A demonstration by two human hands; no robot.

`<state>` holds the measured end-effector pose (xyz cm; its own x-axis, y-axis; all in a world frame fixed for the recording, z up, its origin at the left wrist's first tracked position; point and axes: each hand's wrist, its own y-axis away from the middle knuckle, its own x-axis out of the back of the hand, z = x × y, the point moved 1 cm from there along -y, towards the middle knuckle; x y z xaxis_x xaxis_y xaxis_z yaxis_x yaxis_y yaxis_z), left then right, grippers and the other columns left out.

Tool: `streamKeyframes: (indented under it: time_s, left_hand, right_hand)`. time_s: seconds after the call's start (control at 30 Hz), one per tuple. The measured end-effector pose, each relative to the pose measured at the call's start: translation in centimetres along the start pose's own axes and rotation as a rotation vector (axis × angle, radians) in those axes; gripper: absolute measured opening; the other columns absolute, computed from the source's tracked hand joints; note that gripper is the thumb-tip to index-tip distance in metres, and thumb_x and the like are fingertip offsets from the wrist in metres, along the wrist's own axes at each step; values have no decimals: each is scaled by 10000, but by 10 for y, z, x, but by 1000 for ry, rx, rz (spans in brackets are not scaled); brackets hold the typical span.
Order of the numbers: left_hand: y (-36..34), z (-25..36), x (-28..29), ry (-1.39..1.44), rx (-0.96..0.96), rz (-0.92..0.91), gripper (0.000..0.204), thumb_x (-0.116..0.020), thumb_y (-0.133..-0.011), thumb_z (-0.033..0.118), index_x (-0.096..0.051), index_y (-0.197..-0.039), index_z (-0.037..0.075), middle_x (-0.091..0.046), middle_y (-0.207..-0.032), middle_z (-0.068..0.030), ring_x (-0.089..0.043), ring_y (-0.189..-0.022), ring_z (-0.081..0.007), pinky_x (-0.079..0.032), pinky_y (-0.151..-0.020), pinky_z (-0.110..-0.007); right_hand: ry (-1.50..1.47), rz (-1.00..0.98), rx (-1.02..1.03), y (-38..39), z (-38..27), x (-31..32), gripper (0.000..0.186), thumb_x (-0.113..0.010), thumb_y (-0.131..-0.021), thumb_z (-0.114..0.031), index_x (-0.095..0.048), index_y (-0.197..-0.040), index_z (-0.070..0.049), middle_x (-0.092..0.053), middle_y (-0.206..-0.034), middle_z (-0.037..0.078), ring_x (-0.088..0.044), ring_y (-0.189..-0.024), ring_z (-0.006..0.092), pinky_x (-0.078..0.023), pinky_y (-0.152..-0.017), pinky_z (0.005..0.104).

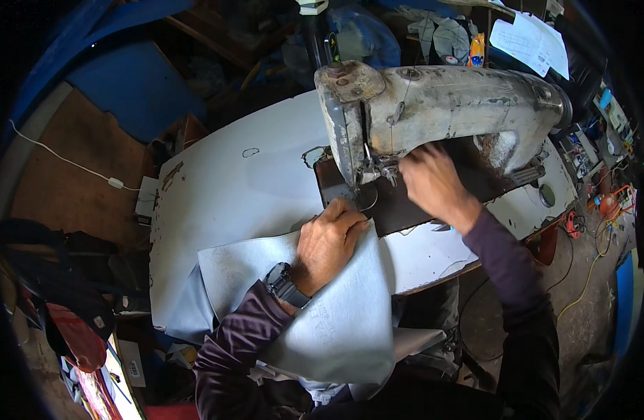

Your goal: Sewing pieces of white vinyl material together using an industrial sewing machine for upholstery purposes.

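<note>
My left hand (331,240), with a black watch at the wrist, grips the top edge of a pale grey sheet of material (343,329), its fingertips just in front of the needle area. The sheet drapes over the near edge of the white worktable (217,175). My right hand (430,178) reaches under the arm of a worn, off-white sewing machine (448,98), beside its presser-foot parts (378,171); the fingers are curled and what they hold is hidden. A dark machine bed (399,217) lies beneath the needle.
Dark bags (63,294) are piled at the left, near a brown board (73,161) with a white cord. Blue panels stand behind. Papers (528,42) are at the upper right; tangled cables and small tools (602,203) crowd the right side above the floor.
</note>
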<state>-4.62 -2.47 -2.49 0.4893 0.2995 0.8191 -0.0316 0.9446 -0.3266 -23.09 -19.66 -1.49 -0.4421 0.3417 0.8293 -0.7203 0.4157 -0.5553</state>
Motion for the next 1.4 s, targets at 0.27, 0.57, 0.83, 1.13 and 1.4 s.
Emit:
streamKeyframes:
  time_s: [0.27, 0.57, 0.83, 1.13, 1.4]
  left_hand:
    - [-8, -6, -2, 192, 140, -12, 409, -839, -876, 47, -557, -1166, -7, -737, -981, -176, -764, -955, -308, -607, -833, -417]
    - [-9, -14, 2, 210, 65, -44, 304, -765, -912, -15, -568, -1142, -23, -729, -960, -176, -761, -943, -323, -598, -836, -429]
    - [-36, -29, 4, 245, 197, 20, 304, -757, -893, -21, -539, -1104, -36, -733, -920, -176, -757, -881, -356, -592, -804, -441]
    - [-42, -32, 5, 302, 225, -4, 274, -759, -896, -15, -533, -1051, -36, -723, -902, -185, -757, -854, -349, -592, -764, -441]
    - [-41, -30, 5, 298, 239, -11, 276, -745, -906, -13, -525, -1071, -37, -725, -912, -190, -763, -858, -348, -598, -775, -440]
  right_hand:
    - [-395, -160, 334, 53, -48, 25, 289, -688, -913, -67, -780, -1187, -48, -728, -1291, 33, -580, -1261, 251, -515, -1028, 402]
    - [-364, -244, 323, 50, -43, 22, 329, -684, -903, -99, -772, -1217, -58, -704, -1368, 39, -557, -1277, 292, -485, -1074, 443]
    - [-297, -233, 326, 33, -35, 6, 397, -697, -880, -105, -730, -1269, -35, -672, -1400, 53, -533, -1270, 294, -480, -1086, 456]
    - [-321, -249, 303, 34, -36, 9, 424, -711, -872, -123, -724, -1279, -4, -672, -1411, 64, -526, -1292, 293, -470, -1115, 449]
    - [-340, -287, 295, 31, -34, 11, 480, -726, -850, -131, -706, -1308, 9, -666, -1432, 77, -516, -1314, 303, -458, -1137, 457]
